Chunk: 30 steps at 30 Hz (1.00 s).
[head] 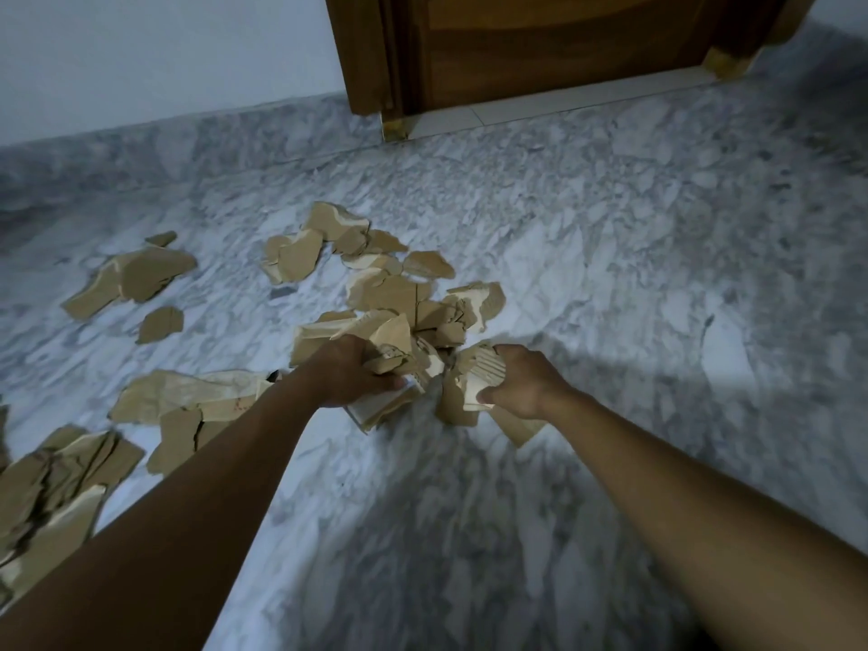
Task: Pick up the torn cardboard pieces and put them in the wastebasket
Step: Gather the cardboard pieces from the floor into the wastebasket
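Observation:
Torn brown cardboard pieces lie scattered over a grey marble floor. My left hand [350, 375] grips a thick bunch of cardboard pieces [399, 354] at the centre. My right hand [519, 385] holds another few torn pieces [479, 375], thumb curled under them, just right of the left bunch. A loose heap of pieces [399, 293] lies right beyond both hands. Further pieces lie at the far centre [300, 258], at the left [136, 277], and in a larger pile at the lower left [56, 486]. No wastebasket is in view.
A brown wooden door [540, 49] and its frame stand at the top, with a pale threshold strip [540, 108] below it. A white wall [164, 54] runs along the far left. Bare marble floor [657, 274] spreads to the right and toward me.

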Tool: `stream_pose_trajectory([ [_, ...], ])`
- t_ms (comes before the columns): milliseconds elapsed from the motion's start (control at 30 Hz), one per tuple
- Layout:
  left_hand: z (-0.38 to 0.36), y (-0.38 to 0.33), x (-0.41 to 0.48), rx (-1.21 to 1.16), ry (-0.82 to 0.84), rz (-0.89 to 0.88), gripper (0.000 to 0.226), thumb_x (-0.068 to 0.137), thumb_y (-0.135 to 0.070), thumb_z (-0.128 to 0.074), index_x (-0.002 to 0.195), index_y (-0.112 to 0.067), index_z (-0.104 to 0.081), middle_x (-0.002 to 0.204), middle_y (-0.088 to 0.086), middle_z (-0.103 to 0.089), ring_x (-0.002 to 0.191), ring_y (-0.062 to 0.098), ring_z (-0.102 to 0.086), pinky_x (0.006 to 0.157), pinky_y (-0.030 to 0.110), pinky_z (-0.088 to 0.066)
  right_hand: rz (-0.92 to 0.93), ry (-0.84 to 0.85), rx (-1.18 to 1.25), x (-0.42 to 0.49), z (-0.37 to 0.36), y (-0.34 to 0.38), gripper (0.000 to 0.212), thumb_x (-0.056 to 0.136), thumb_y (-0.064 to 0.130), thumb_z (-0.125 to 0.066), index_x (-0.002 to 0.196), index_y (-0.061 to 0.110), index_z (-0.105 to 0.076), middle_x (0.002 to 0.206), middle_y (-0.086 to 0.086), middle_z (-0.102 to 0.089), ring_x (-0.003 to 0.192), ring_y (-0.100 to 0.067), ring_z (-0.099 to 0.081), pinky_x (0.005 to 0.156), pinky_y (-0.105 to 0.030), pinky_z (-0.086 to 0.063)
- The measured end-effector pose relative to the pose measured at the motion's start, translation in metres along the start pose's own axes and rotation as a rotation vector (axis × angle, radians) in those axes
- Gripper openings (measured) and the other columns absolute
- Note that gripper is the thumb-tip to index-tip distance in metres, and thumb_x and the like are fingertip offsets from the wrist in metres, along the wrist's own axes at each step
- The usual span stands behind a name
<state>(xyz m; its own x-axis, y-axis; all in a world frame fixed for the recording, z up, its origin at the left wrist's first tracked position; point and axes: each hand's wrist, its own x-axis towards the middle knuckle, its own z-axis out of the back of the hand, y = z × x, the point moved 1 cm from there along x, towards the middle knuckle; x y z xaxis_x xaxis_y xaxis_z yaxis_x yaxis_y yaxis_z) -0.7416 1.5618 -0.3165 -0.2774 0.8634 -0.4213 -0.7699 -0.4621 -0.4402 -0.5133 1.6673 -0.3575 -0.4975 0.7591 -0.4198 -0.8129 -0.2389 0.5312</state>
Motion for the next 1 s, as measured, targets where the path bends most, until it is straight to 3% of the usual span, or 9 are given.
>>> stream_pose_trajectory([
  [200,0.000,-0.023,0.007,-0.057,0.048,-0.006,0.032,0.074,-0.050,-0.079,0.076,-0.022,-0.064,0.072,-0.003,-0.062,0.070,0.011,-0.059,0.056,0.026,-0.040,-0.052,0.024,0.066,-0.003,0.066,-0.019,0.086,0.076,0.027,-0.085,0.148,0.016,-0.039,0.139,-0.004,-0.052,0.119,-0.021,-0.053,0.096,-0.028,-0.043],
  [333,-0.022,-0.057,0.011,0.111,0.176,-0.063,0.049,0.078,-0.050,-0.075,0.117,-0.021,-0.067,0.104,-0.008,-0.059,0.106,0.014,-0.058,0.083,0.023,-0.042,-0.135,-0.017,-0.206,-0.006,0.087,-0.045,0.080,0.081,0.031,-0.077,0.150,0.019,-0.039,0.143,-0.009,-0.051,0.125,-0.028,-0.053,0.099,-0.032,-0.046],
  [433,-0.053,-0.071,0.016,0.279,0.117,-0.080,0.074,0.065,-0.064,-0.074,0.130,-0.030,-0.059,0.129,-0.010,-0.059,0.119,0.016,-0.055,0.098,0.026,-0.042,-0.168,-0.020,-0.276,-0.012,0.069,-0.065,0.076,0.080,0.038,-0.075,0.148,0.025,-0.041,0.140,-0.008,-0.054,0.123,-0.029,-0.056,0.099,-0.034,-0.047],
  [500,-0.066,-0.072,0.020,0.281,0.061,-0.042,0.085,0.054,-0.065,-0.071,0.130,-0.031,-0.057,0.128,-0.004,-0.063,0.115,0.019,-0.060,0.096,0.034,-0.050,-0.171,-0.048,-0.236,-0.014,0.060,-0.072,0.074,0.080,0.040,-0.076,0.145,0.025,-0.044,0.139,-0.008,-0.055,0.123,-0.029,-0.056,0.098,-0.033,-0.045],
  [600,-0.069,-0.070,0.020,0.142,0.031,-0.006,0.066,0.064,-0.046,-0.084,0.124,-0.030,-0.061,0.126,-0.001,-0.063,0.114,0.022,-0.060,0.094,0.036,-0.051,-0.204,-0.028,-0.185,-0.009,0.061,-0.075,0.078,0.079,0.042,-0.078,0.145,0.021,-0.044,0.138,-0.009,-0.054,0.122,-0.029,-0.056,0.096,-0.033,-0.046],
  [700,-0.068,-0.066,0.016,0.070,0.074,-0.010,0.085,0.069,-0.043,-0.085,0.140,-0.022,-0.043,0.135,-0.001,-0.052,0.123,0.024,-0.052,0.098,0.033,-0.045,-0.211,0.028,-0.034,0.000,0.068,-0.070,0.084,0.074,0.042,-0.085,0.143,0.013,-0.048,0.137,-0.010,-0.057,0.120,-0.028,-0.058,0.091,-0.029,-0.049],
  [800,-0.059,-0.054,0.010,0.023,0.163,-0.009,0.093,0.067,-0.040,-0.087,0.140,-0.018,-0.034,0.130,-0.004,-0.049,0.113,0.017,-0.048,0.088,0.025,-0.038,-0.189,0.051,0.144,0.005,0.073,-0.057,0.079,0.074,0.038,-0.086,0.139,0.009,-0.052,0.133,-0.008,-0.058,0.118,-0.026,-0.058,0.089,-0.029,-0.049],
  [933,-0.040,-0.030,0.001,0.079,0.190,-0.022,0.081,0.066,-0.048,-0.086,0.135,-0.026,-0.051,0.127,-0.006,-0.060,0.117,0.018,-0.055,0.097,0.032,-0.045,-0.171,0.137,0.303,0.009,0.063,-0.029,0.078,0.057,0.054,-0.088,0.121,0.018,-0.064,0.118,-0.003,-0.068,0.104,-0.022,-0.065,0.095,-0.040,-0.054],
  [1000,-0.034,-0.023,-0.005,0.081,0.209,-0.026,0.062,0.069,-0.049,-0.083,0.123,-0.027,-0.063,0.117,-0.005,-0.067,0.111,0.017,-0.060,0.096,0.034,-0.048,-0.151,0.196,0.443,0.010,0.049,-0.011,0.063,0.063,0.047,-0.089,0.115,0.020,-0.066,0.110,-0.002,-0.071,0.100,-0.022,-0.068,0.092,-0.042,-0.055],
])
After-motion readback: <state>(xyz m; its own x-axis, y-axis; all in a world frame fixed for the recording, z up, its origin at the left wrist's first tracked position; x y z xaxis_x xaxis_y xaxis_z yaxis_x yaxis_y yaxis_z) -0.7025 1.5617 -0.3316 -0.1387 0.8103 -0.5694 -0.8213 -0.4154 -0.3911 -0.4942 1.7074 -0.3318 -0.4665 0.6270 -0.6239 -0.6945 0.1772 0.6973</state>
